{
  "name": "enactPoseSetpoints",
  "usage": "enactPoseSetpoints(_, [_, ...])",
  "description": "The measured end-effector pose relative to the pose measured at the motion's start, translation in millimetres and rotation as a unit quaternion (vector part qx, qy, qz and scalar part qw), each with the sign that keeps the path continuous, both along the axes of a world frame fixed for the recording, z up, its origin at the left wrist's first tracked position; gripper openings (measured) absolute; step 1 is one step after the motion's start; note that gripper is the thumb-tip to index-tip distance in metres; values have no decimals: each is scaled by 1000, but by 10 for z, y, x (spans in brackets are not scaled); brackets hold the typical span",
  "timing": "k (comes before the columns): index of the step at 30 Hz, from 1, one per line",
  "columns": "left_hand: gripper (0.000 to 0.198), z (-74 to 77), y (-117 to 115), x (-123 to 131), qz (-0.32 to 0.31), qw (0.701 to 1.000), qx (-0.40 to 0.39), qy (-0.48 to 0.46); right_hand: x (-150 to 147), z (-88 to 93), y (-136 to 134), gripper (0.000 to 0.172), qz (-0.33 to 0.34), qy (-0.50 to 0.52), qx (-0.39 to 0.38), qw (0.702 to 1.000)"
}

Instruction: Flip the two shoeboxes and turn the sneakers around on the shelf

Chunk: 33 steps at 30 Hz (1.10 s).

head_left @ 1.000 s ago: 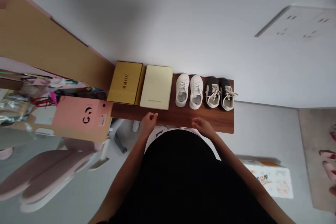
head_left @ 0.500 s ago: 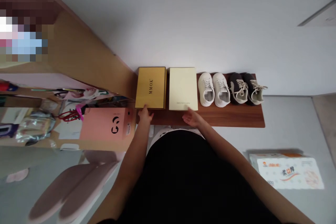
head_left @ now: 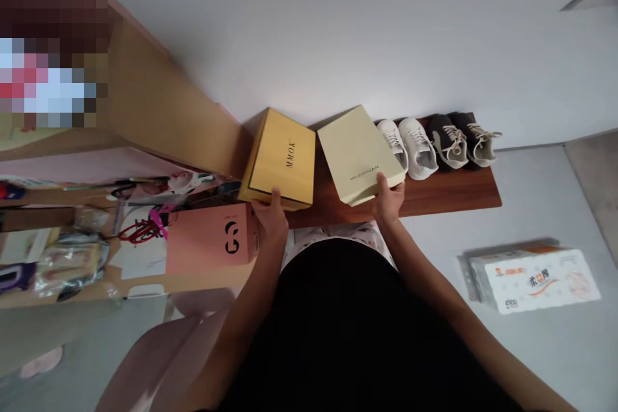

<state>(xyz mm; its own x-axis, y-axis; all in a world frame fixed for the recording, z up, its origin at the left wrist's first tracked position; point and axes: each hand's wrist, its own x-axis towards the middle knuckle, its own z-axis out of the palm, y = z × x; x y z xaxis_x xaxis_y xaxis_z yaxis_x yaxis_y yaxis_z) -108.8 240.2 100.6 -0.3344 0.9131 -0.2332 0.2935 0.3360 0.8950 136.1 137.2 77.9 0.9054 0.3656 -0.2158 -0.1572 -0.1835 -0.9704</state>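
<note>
My left hand grips the near edge of a gold shoebox marked MMOK, thumb on the lid and the other fingers hidden below. The gold box sits tilted and turned above the wooden bench. My right hand is closed on the near right corner of a cream shoebox marked MEIZHIYUAN, thumb on top. That box is turned at an angle, its right side covering part of the white sneakers. Dark sneakers with pale laces stand to their right.
On the left, a cluttered shelf holds a pink box, a red cord and plastic-wrapped items. A pinkish chair stands below it. A white tissue pack lies on the floor at right. A wall rises behind the bench.
Both hands have closed on the shoeboxes. The gold box has tilted and turned, and the cream box has turned and shifted right over the white sneakers. The camera view has also shifted.
</note>
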Motion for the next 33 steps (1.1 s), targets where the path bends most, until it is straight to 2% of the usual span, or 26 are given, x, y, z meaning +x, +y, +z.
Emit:
enactPoseSetpoints(2, [37,110,-111,-49,-74,986,76,127,29,188,-116,54,60,-112,-67,990])
enactPoseSetpoints(3, [35,130,-155,-65,-127,972,98,172,27,258,-173,52,103,-168,-103,975])
enactPoseSetpoints(4, [31,123,-188,-74,-192,954,104,206,12,306,-222,47,153,-223,-135,953])
enactPoseSetpoints(6, [18,35,-217,-81,-308,915,98,242,-55,330,-290,35,263,-323,-181,891])
enactPoseSetpoints(8, [20,-126,-216,-82,-387,880,82,264,-151,262,-315,25,370,-389,-213,816])
enactPoseSetpoints(11, [31,-415,-218,-99,-475,823,61,304,-286,42,-311,27,474,-432,-257,723])
enactPoseSetpoints(13, [36,-589,-240,-122,-530,780,49,329,-341,-129,-301,30,512,-443,-278,681])
enactPoseSetpoints(15, [41,-727,-262,-140,-568,749,39,339,-354,-282,-285,32,538,-444,-294,653])
enactPoseSetpoints(19, [47,-887,-228,-119,-580,739,30,342,-276,-485,-226,34,561,-418,-336,631])
enactPoseSetpoints(25, [54,-934,-91,20,-578,745,25,331,-166,-592,-102,30,566,-383,-389,618])
enactPoseSetpoints(30, [54,-907,-142,101,-589,709,27,387,-158,-627,-38,29,547,-392,-409,617])
enactPoseSetpoints(33, [58,-873,-225,126,-587,691,33,421,-153,-643,-8,31,558,-386,-391,622])
